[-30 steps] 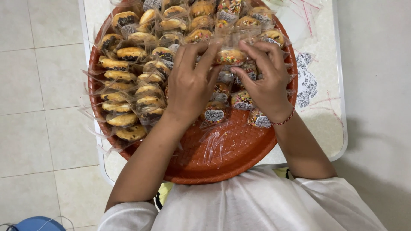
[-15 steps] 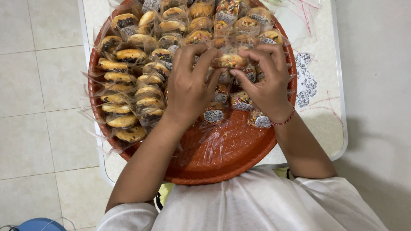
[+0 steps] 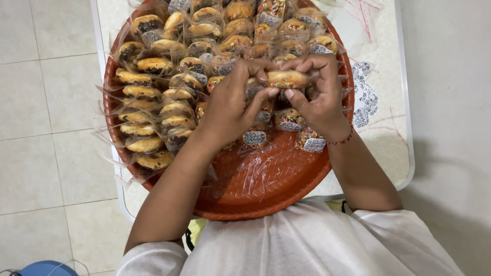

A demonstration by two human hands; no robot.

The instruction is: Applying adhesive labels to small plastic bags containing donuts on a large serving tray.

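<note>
Head view: my left hand (image 3: 232,105) and right hand (image 3: 319,97) both pinch one wrapped sprinkle cookie (image 3: 285,78), fingertips clamped on its ends, above the round red woven tray (image 3: 266,189) of bagged cookies (image 3: 153,97). Its wrapper seal appears unfinished, though glare hides it. Risk: squeezing may crack the cookie, and loose cellophane (image 3: 258,168) may snag.

The hands now come together over the middle of the tray: left hand (image 3: 232,105) and right hand (image 3: 319,97) pinch one wrapped cookie (image 3: 286,79) between fingertips, where a second ago they lay spread flat among the packets. The cookie seems lifted clear of its neighbours, though its wrapper blurs.
</note>
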